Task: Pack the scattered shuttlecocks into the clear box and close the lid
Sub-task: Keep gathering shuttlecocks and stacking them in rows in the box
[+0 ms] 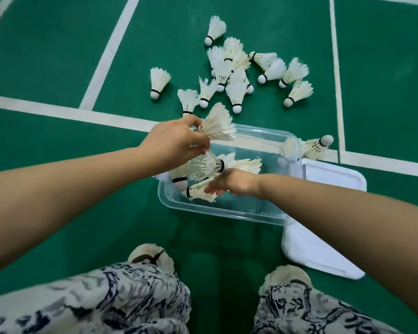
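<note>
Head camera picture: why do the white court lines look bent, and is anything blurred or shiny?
In the head view, the wide-angle lens slightly bows the white court lines toward the edges; the fingers of the right hand are smeared by motion; the clear box rim shows soft glare; lighting is even, shadows faint.

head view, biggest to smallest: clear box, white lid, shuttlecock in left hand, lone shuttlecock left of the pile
1. clear box
2. white lid, unsure: the right forearm hides part of it
3. held shuttlecock
4. lone shuttlecock, perhaps smaller only because it lies farther away
</note>
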The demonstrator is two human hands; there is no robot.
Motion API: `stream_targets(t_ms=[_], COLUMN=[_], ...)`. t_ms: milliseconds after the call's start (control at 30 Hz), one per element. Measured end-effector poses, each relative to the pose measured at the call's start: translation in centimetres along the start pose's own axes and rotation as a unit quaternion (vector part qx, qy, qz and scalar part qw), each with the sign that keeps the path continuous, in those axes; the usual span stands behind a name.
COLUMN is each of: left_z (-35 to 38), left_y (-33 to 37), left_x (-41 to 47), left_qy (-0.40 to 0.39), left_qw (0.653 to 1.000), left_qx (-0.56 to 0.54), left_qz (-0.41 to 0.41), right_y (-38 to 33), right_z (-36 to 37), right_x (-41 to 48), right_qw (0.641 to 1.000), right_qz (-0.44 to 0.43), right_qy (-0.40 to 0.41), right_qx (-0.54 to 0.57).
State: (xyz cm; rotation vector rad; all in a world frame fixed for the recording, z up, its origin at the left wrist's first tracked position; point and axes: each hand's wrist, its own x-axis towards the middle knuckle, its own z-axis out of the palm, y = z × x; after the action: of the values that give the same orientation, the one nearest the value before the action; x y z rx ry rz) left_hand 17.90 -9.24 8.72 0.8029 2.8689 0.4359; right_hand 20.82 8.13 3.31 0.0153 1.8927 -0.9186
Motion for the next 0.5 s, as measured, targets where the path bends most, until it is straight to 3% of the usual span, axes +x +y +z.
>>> stream_targets(t_ms=[500], left_z=[0.2], left_y=[0.4], left_x=[0.2], left_qy=[0.010], left_qw=[1.000], left_qx=[-0.003], left_qz=[-0.003], right_y=[2.4], right_z=[1.1], right_x=[0.8], right_qw=[0.998], right_qz=[-0.040], right_qy=[-0.004], right_qx=[-0.053])
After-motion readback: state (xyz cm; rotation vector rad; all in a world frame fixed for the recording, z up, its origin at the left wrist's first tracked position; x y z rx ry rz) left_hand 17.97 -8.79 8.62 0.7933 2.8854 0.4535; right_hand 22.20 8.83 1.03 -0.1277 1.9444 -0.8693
